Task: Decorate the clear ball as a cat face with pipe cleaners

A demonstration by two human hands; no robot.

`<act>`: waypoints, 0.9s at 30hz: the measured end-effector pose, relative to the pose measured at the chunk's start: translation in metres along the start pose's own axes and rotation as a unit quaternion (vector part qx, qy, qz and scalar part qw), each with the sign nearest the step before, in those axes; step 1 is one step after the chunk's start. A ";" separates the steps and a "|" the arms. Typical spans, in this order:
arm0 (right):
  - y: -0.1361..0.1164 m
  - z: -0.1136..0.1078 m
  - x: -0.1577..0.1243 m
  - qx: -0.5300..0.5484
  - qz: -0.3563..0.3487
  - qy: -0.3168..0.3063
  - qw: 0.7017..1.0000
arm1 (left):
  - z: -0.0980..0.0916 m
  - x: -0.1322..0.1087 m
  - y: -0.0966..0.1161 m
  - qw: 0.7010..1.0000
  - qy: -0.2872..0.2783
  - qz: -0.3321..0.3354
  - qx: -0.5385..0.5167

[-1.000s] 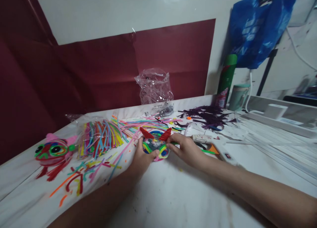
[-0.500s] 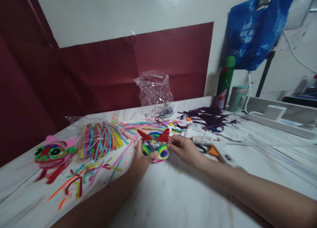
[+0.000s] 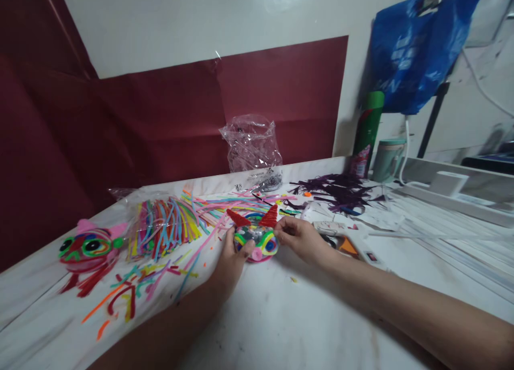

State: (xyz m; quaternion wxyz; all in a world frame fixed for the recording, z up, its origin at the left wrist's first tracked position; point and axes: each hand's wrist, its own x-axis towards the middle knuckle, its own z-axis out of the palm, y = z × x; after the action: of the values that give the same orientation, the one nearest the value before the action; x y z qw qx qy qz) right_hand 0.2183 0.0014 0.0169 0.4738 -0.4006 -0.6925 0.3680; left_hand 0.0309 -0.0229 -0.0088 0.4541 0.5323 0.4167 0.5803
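Note:
A small round animal-face craft (image 3: 257, 254) stands on the table, with red horn-like ears, green and yellow rings around blue eyes, and a pink nose. My left hand (image 3: 232, 258) is wrapped round its left side, the thumb lying across the front. At the craft's right edge, just below the red ear, my right hand (image 3: 296, 238) pinches thumb and fingers together; whatever is between them is too small to make out. A second face craft (image 3: 89, 251) with pink ears and red tassels sits at the far left.
Fuzzy craft stems (image 3: 163, 228) lie bundled in clear plastic, with cut pieces (image 3: 126, 295) scattered in front. Behind are a clear bag (image 3: 252, 145) and purple shredded strips (image 3: 337, 190). A glue gun (image 3: 367, 255) lies near my right forearm. A mug (image 3: 387, 161) and power strip (image 3: 474, 204) stand right.
The view has shifted slightly. The left thumb has moved off the pink nose, which now shows more. The right hand stays pinched at the craft's right edge.

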 end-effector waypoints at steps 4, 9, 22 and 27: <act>0.000 0.000 -0.001 0.002 -0.002 -0.003 1.000 | 0.002 -0.002 0.001 0.999 0.009 -0.027 -0.017; -0.002 0.005 -0.007 -0.009 -0.022 0.000 1.000 | 0.007 -0.007 0.010 0.998 0.032 -0.054 -0.019; -0.002 0.002 -0.004 -0.008 -0.015 0.005 1.000 | -0.001 -0.002 0.003 0.999 0.017 -0.030 -0.002; 0.004 0.002 -0.001 0.003 0.001 0.011 1.000 | -0.002 -0.001 -0.003 0.996 0.013 -0.045 -0.070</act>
State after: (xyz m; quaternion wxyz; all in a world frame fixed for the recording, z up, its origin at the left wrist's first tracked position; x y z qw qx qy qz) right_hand 0.2176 0.0016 0.0126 0.4824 -0.4038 -0.6859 0.3658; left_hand 0.0289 -0.0231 -0.0122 0.5106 0.4717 0.4047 0.5941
